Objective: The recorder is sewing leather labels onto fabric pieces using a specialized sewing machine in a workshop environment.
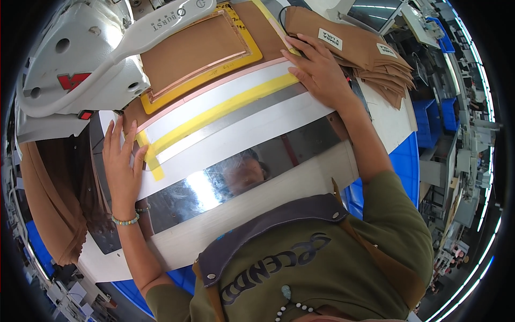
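Right of the white machine head (80, 59), brown fabric (263, 29) lies flat with a yellow frame (255, 52) on it, white taped guide (209, 103) along its near edge. Left hand (123, 166) flat, fingers extended, at the guide's left end; right hand (322, 72) spread at its right end. Neither closed around anything; exact fingertip contact hard to judge.

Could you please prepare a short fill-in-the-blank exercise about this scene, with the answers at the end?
1. The bead bracelet is worn on the person's ____ wrist.
2. A yellow strip runs between the left hand and the right hand; the left hand is ____ (higher/lower) in the picture.
3. The labels on the brown pieces have a ____ background.
4. The bins at the right of the picture are ____ in colour.

Missing words: left; lower; white; blue.
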A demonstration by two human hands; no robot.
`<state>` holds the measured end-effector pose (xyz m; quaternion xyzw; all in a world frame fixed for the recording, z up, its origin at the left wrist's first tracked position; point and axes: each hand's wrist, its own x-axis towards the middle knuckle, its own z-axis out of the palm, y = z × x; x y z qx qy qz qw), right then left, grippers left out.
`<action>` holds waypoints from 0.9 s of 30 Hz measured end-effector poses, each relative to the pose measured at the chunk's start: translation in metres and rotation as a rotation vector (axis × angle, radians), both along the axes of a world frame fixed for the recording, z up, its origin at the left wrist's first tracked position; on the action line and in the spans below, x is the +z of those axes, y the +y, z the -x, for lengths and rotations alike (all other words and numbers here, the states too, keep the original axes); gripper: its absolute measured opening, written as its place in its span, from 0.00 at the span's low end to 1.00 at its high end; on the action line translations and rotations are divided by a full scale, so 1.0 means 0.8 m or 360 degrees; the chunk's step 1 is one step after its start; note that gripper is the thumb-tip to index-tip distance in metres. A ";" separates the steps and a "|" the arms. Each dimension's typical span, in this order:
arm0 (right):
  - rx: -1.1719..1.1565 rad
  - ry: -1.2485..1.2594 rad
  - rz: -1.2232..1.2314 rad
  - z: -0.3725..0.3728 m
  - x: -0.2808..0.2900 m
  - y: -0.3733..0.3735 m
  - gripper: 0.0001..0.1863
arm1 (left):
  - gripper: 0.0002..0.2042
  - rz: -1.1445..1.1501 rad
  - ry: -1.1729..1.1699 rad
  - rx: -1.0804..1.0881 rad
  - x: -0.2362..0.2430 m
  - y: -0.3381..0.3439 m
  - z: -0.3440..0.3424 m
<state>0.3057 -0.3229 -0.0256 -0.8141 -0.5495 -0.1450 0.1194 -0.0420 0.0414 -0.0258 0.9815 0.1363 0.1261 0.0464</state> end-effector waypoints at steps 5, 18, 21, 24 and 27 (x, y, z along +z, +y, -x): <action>-0.0041 0.0018 0.0025 0.001 0.002 0.000 0.23 | 0.25 0.0000 0.0060 0.0010 -0.001 -0.001 -0.001; -0.0026 0.0002 0.0098 0.005 0.012 0.006 0.24 | 0.26 -0.0230 -0.0141 -0.0036 0.006 -0.005 -0.001; -0.0012 0.0108 -0.0114 0.003 0.014 0.005 0.22 | 0.26 -0.0185 -0.0155 0.0002 0.008 -0.009 -0.001; 0.0045 0.0085 -0.0095 -0.004 0.011 0.002 0.20 | 0.26 -0.0115 -0.0087 0.0008 0.010 -0.009 -0.001; 0.0053 0.0020 -0.0122 -0.009 0.002 -0.001 0.18 | 0.25 -0.0055 -0.0036 -0.0009 0.009 -0.006 -0.004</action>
